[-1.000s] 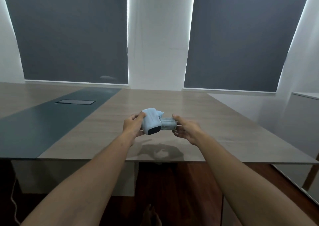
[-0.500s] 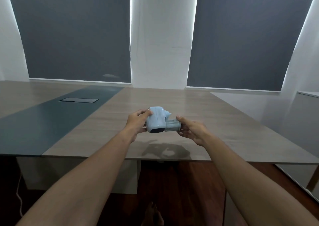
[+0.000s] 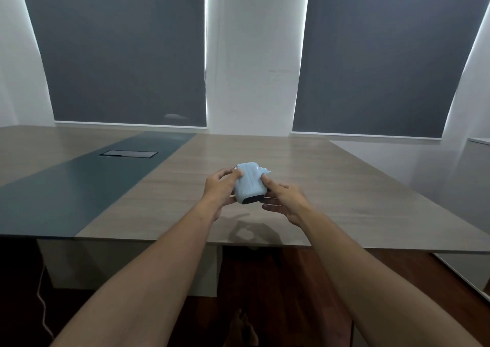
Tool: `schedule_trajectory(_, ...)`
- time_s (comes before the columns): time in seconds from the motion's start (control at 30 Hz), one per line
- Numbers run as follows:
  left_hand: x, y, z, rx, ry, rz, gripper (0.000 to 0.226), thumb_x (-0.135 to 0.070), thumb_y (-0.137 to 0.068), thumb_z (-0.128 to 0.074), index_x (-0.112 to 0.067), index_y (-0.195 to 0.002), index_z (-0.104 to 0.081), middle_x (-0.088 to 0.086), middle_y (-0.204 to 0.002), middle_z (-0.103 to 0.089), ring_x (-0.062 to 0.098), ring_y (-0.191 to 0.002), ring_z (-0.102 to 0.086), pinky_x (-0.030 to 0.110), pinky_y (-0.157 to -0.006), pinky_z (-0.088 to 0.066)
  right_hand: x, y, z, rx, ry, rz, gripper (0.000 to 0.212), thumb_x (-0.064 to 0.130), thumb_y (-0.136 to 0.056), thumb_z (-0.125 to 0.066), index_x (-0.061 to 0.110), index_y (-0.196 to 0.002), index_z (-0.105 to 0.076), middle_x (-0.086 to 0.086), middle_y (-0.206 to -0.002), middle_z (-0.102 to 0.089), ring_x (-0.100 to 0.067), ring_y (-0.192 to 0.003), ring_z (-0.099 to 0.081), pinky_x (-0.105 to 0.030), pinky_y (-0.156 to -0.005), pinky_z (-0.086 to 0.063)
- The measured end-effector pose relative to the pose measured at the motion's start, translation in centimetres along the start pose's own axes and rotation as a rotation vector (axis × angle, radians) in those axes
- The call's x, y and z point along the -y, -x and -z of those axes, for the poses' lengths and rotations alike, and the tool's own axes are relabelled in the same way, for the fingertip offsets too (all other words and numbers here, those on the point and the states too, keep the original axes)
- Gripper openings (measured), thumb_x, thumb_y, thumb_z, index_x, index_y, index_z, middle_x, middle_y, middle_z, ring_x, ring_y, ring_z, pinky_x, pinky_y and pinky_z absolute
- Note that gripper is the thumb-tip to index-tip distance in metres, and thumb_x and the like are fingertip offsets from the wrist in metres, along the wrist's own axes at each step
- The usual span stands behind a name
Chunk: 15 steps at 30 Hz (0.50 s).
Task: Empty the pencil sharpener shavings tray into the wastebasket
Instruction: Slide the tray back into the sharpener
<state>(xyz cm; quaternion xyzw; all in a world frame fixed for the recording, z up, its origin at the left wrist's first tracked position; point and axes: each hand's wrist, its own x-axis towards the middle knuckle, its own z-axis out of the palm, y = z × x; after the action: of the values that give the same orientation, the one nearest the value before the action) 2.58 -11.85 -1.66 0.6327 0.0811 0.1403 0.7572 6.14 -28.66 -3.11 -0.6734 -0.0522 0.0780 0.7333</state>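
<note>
A light blue pencil sharpener [image 3: 248,185] with a dark front end is held above the wooden table [image 3: 358,187], near its front edge. My left hand [image 3: 218,187] grips its left side. My right hand [image 3: 285,201] is against its right side, thumb on the top edge and fingers spread underneath. The shavings tray is almost wholly inside the body; only a thin clear sliver shows by my right fingers. No wastebasket is in view.
A dark green strip runs along the table's left part, with a closed cable flap [image 3: 128,153] set in it. A pale cabinet [image 3: 477,177] stands at the right. Under the table are dark wooden floor, a white cable [image 3: 42,304] and my bare foot [image 3: 242,330].
The clear tray stuck out to the right of the sharpener before; it has slid into the body. My right hand has moved left against the sharpener.
</note>
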Motion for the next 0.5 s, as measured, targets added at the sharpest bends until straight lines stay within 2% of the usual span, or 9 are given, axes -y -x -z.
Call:
schedule_trajectory(0.07, 0.1, 0.1, 0.5, -0.049, 0.000, -0.001, 0.029, -0.024, -0.082, -0.069, -0.015, -0.109, -0.067, 0.015, -0.113, -0.068, 0.030, -0.090, -0.070, 0.032, -0.054, -0.058, -0.1, -0.2, -0.8, -0.028, 0.036, -0.002, 0.054, 0.051, -0.083, -0.071, 0.003, -0.107, -0.071, -0.014, -0.105, -0.075, -0.029, -0.094, -0.073, -0.038, -0.077, -0.062)
schedule_trajectory(0.17, 0.3, 0.2, 1.8, -0.134, -0.006, -0.001, 0.033, -0.024, -0.076, -0.072, -0.016, -0.108, -0.066, 0.015, -0.111, -0.068, 0.032, -0.097, -0.070, 0.040, -0.063, -0.062, -0.2, -0.2, -2.3, -0.027, 0.085, -0.034, 0.053, 0.054, -0.089, -0.061, 0.006, -0.110, -0.072, -0.008, -0.100, -0.073, -0.024, -0.086, -0.067, -0.039, -0.079, -0.061)
schedule_trajectory(0.3, 0.3, 0.3, 5.1, -0.243, -0.068, -0.027, 0.044, -0.025, -0.071, -0.078, -0.014, -0.111, -0.065, 0.011, -0.112, -0.067, 0.028, -0.097, -0.069, 0.047, -0.072, -0.063, -0.7, 0.0, -5.7, 0.045, 0.149, -0.055, 0.054, 0.056, -0.089, -0.056, 0.009, -0.110, -0.071, -0.008, -0.100, -0.073, -0.024, -0.082, -0.065, -0.036, -0.073, -0.059)
schedule_trajectory(0.37, 0.4, 0.1, 7.4, -0.292, -0.114, -0.044, 0.039, -0.024, -0.069, -0.081, -0.012, -0.104, -0.066, 0.011, -0.109, -0.068, 0.027, -0.096, -0.070, 0.047, -0.077, -0.062, -0.9, 0.1, -7.6, 0.105, 0.166, -0.072, 0.056, 0.058, -0.089, -0.052, 0.011, -0.117, -0.067, -0.008, -0.102, -0.072, -0.025, -0.085, -0.065, -0.037, -0.073, -0.058)
schedule_trajectory(0.43, 0.2, 0.4, 9.6, -0.355, -0.173, -0.060, 0.032, -0.029, -0.062, -0.084, -0.018, -0.087, -0.065, 0.008, -0.099, -0.071, 0.026, -0.094, -0.071, 0.047, -0.080, -0.061, -1.2, 0.1, -9.5, 0.184, 0.195, -0.090, 0.057, 0.060, -0.089, -0.049, 0.015, -0.122, -0.061, -0.005, -0.108, -0.072, -0.026, -0.092, -0.066, -0.037, -0.075, -0.058)
schedule_trajectory(0.5, 0.1, 0.6, 11.7, -0.424, -0.236, -0.075, 0.045, -0.037, -0.050, -0.084, -0.019, -0.086, -0.065, 0.005, -0.096, -0.073, 0.024, -0.092, -0.071, 0.044, -0.083, -0.060, -1.6, 0.3, -11.6, 0.247, 0.222, -0.089, 0.060, 0.062, -0.090, -0.049, 0.018, -0.130, -0.056, -0.004, -0.115, -0.069, -0.027, -0.100, -0.065, -0.038, -0.078, -0.058)
